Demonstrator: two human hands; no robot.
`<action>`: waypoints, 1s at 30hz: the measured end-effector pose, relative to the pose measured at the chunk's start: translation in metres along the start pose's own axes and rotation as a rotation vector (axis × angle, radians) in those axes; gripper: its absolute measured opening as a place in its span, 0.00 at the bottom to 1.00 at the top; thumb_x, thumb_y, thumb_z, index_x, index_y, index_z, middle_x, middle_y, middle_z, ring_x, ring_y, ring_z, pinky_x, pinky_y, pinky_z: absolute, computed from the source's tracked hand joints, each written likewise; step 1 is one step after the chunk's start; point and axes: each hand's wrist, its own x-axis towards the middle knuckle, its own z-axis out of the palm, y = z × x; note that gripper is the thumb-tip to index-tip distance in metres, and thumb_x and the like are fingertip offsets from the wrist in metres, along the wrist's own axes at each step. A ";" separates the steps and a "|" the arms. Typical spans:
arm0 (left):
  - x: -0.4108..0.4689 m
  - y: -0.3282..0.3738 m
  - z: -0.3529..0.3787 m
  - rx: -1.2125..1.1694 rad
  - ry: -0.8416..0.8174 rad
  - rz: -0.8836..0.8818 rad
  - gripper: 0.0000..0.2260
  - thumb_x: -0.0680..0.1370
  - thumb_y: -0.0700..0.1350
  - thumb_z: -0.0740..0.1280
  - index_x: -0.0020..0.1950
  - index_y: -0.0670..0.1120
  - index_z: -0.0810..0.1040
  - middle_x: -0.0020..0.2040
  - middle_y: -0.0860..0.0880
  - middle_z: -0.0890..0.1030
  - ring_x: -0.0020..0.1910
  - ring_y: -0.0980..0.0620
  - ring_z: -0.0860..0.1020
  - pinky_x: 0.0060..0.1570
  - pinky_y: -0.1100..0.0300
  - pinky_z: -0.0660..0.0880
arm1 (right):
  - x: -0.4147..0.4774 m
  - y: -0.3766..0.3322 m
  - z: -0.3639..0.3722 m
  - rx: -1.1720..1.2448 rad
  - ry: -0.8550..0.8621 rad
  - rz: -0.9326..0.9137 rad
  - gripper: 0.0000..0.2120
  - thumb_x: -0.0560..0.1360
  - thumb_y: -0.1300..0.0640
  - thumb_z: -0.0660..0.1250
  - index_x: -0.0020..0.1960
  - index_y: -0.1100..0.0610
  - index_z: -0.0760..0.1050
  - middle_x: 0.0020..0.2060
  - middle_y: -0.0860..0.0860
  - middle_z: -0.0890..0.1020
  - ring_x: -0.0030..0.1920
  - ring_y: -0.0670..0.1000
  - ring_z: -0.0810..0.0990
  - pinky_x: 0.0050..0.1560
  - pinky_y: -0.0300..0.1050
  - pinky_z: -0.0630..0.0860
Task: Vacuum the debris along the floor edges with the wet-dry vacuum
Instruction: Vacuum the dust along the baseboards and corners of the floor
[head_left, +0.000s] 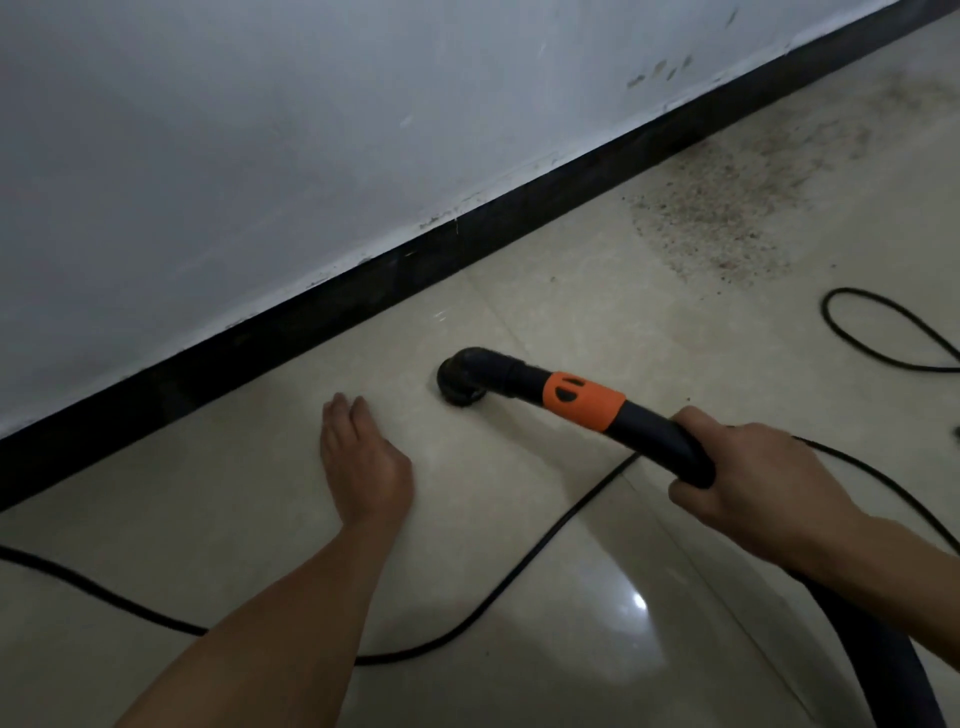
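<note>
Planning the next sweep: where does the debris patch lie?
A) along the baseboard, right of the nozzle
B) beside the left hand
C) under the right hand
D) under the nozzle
A: the debris patch sits against the baseboard, right of the nozzle.

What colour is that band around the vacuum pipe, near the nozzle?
Bright orange band with black oval marks, on the black vacuum pipe; it shows best in the head view.

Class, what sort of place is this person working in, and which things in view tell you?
Probably an indoor room, perhaps after building work: a glossy tiled floor, a dark skirting board under a scuffed white wall, and gritty debris lying along the floor edge.
</note>
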 end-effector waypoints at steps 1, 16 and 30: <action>0.002 -0.002 -0.001 -0.018 0.003 -0.024 0.24 0.73 0.29 0.59 0.69 0.33 0.68 0.72 0.34 0.64 0.73 0.36 0.61 0.72 0.46 0.57 | -0.003 -0.003 0.003 0.002 -0.018 -0.020 0.16 0.69 0.48 0.71 0.49 0.45 0.65 0.27 0.45 0.71 0.26 0.42 0.69 0.25 0.39 0.62; -0.008 0.058 0.018 -0.064 -0.135 0.080 0.21 0.77 0.36 0.58 0.71 0.36 0.66 0.74 0.37 0.63 0.74 0.39 0.58 0.73 0.49 0.54 | 0.070 0.044 -0.013 0.378 0.162 0.431 0.10 0.68 0.56 0.73 0.44 0.53 0.73 0.29 0.52 0.80 0.23 0.47 0.79 0.26 0.38 0.69; -0.013 0.057 0.027 0.100 -0.114 0.136 0.25 0.75 0.41 0.47 0.68 0.33 0.69 0.70 0.33 0.67 0.72 0.34 0.63 0.72 0.42 0.58 | 0.070 0.024 -0.001 1.123 -0.233 0.318 0.06 0.71 0.68 0.68 0.45 0.64 0.73 0.30 0.59 0.81 0.28 0.56 0.81 0.31 0.47 0.78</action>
